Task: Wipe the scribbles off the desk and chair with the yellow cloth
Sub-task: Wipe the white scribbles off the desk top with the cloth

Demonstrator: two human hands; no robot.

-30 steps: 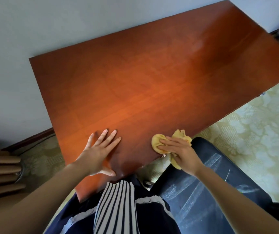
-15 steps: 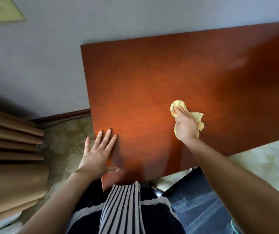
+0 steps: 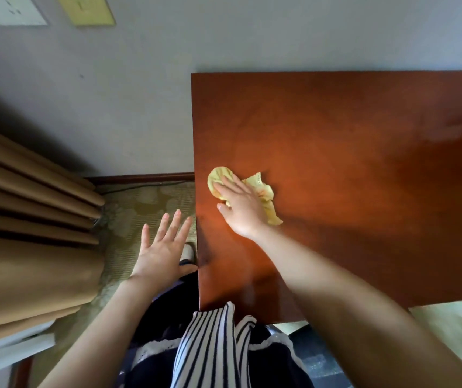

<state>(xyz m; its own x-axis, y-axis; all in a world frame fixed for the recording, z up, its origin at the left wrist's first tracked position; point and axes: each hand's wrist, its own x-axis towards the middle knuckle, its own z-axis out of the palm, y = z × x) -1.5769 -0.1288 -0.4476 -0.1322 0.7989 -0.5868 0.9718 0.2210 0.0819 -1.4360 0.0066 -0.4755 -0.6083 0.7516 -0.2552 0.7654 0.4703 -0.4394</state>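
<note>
One yellow cloth (image 3: 264, 192) seemingly lies diagonally under the right hand (image 3: 241, 212).

I see a grey wall (image 3: 140, 93) across the top. A white sheet (image 3: 5, 9) and a yellow-green plate (image 3: 85, 9) sit at its upper left, both cut off by the frame. A tan pleated curtain (image 3: 28, 219) hangs down the left side. A dark wood baseboard (image 3: 140, 178) runs along the foot of the wall, with a thin dark cord (image 3: 129, 187) just in front of it. The floor has green patterned carpet (image 3: 146, 203), paler at the lower right. Bottom centre there's a black-and-white striped top (image 3: 210, 348) over a dark garment (image 3: 168, 312) with white lace trim (image 3: 154, 347). A pale shoe toe (image 3: 189, 252) (or slipper, can't tell) rests on the carpet. A white ledge (image 3: 8, 354) shows at lower left, below the curtain.
</note>
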